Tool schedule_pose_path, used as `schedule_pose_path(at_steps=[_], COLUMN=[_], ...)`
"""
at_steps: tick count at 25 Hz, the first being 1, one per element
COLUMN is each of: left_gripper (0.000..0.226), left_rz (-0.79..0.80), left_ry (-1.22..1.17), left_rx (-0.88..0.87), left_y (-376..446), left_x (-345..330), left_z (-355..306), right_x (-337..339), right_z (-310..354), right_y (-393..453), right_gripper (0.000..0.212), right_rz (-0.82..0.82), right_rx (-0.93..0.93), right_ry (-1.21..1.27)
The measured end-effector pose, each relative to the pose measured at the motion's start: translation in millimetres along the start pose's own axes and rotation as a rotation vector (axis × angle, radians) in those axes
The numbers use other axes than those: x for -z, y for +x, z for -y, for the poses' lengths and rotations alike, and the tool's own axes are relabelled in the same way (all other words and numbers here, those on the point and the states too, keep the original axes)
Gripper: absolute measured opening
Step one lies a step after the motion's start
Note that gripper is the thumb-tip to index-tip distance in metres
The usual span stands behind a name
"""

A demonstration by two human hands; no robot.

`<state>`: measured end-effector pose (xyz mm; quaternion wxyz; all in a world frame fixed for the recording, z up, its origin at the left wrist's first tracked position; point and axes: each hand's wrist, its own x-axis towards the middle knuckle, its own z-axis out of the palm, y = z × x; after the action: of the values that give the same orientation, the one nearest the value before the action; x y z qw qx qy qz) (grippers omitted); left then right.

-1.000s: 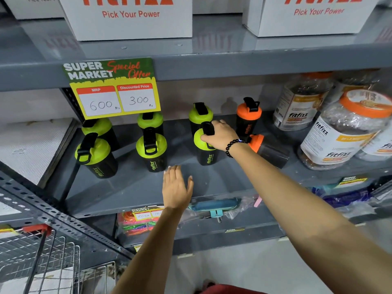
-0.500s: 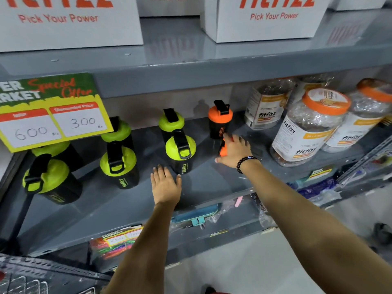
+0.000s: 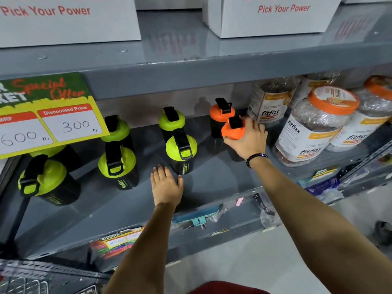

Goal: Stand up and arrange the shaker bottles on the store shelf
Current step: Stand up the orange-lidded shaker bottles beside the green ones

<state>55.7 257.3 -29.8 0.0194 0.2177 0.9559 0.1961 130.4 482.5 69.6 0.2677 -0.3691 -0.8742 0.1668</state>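
**A:** How far along is the arranging?

**B:** Nearly done, by the look of it. Six green-lidded shaker bottles stand upright on the grey metal shelf in three front-and-back pairs: a left pair with the front bottle tilted in the wide lens, a middle pair, and a right pair. Behind and to the right, one orange-lidded bottle stands near the back wall.

**A:** And what is left?

**B:** The last orange-lidded bottle. The right hand holds it by the lid, fingers wrapped around the orange cap, directly in front of the standing orange one. Its dark body points down toward the shelf, but whether its base touches the shelf cannot be told. It probably still needs setting down and squaring up with its partner.

**A:** What is the other hand doing?

**B:** The left hand lies palm down on the shelf just in front of the right green pair, fingers loosely together, holding nothing.

**A:** Describe the surroundings.

**B:** It is a store aisle with grey steel shelving. A yellow and green price sign hangs from the shelf above, reading 600 and 300. Large clear jars with orange lids crowd the right end of the same shelf, close beside the held bottle. White boxes sit on the shelf above. Packaged goods fill the shelf below, and a pale floor shows underneath.
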Motion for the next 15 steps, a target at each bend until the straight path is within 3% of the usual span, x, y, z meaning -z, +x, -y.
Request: schedule_pose_path(at_steps=[4,8,12,15], left_gripper=[0.062,0.064,0.062,0.062], left_rz=[0.006,0.002,0.005,0.003], left_ry=[0.012,0.014,0.006,0.008], left_rx=[-0.001,-0.002,-0.001,-0.006], left_y=[-0.4,0.0,-1.1,-1.5], left_x=[-0.3,0.3,0.7,1.0], left_z=[-0.2,0.0,-0.4,0.0], right_x=[1.8,8.4,14.0,18.7], right_z=[-13.4,-17.9,-0.1,7.2], right_y=[-3.6,-0.6,12.9,22.2], right_gripper=[0.081,0.093,0.073,0.056], right_rz=[0.083,0.172,0.098,0.242], right_rx=[-0.136,-0.180,-0.119,-0.123], right_ry=[0.286,0.274,0.019,-0.088])
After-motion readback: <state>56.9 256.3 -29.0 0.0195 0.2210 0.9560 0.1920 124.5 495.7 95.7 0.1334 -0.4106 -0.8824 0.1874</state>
